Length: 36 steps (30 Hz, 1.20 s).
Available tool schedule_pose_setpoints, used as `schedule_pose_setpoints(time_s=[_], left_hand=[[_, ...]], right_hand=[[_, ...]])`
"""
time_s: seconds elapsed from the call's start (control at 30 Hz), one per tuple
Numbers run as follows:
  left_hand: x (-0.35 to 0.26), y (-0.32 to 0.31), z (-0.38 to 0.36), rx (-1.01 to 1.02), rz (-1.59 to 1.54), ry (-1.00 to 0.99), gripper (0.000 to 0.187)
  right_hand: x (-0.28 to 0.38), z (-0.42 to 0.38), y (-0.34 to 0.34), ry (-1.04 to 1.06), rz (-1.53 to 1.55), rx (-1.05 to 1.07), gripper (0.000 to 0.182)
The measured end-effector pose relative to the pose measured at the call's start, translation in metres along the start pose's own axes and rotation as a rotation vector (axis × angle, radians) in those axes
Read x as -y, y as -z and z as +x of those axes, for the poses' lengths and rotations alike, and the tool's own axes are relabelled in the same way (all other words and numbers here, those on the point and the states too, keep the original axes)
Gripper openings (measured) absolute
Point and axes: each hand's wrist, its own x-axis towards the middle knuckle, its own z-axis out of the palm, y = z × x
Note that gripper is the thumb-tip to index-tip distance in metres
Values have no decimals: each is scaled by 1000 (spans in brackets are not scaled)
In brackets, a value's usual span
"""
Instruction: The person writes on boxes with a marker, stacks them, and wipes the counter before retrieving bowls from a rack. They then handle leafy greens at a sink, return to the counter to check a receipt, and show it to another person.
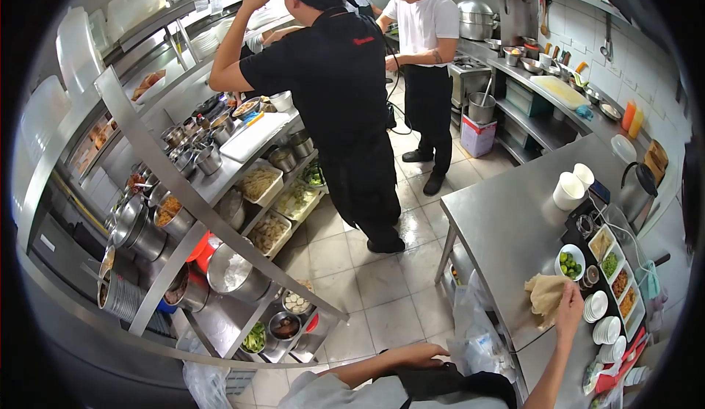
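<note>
The hands are well apart: the right hand (pixel 570 306) pinches the crumpled cloth (pixel 543 298), which hangs leftward, toward the surface's (pixel 499 214) left edge, just nearside of the bowl (pixel 580 269). The left hand (pixel 424 354), farther off, has an unclear grip.

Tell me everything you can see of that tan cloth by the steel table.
The tan cloth is plain and looks like soft fabric; its weave is too fine to make out. It is crumpled, with folds and an uneven edge. The right hand grips it at one side, over the steel table, near the white bowl of green fruit. Whether it touches the tabletop is unclear.
</note>
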Motion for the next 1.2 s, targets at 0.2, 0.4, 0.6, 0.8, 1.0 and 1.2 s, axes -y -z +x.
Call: schedule_pose_setpoints(time_s=[0.2, 0.4, 0.6, 0.8, 1.0, 1.2], left_hand=[[-27, 18, 1, -56, -22, 75, 40], [-8, 3, 14, -66, -1, -15, 42], [-33, 13, 20, 45, 48, 35, 44], [-19, 3, 36, 56, 80, 24, 45], [-9, -2, 39, 25, 62, 59, 45], [4, -12, 39, -88, 67, -12, 44]], right_hand=[[-5, 10, -8, 20, 70, -144, 35], [-53, -20, -72, 114, -395, 388, 47], [-63, -23, -84, 227, -514, 359, 57], [-53, -35, -96, 235, -577, 162, 49], [-56, -36, -97, 234, -536, 120, 46], [-56, -36, -97, 234, -533, 104, 44]])
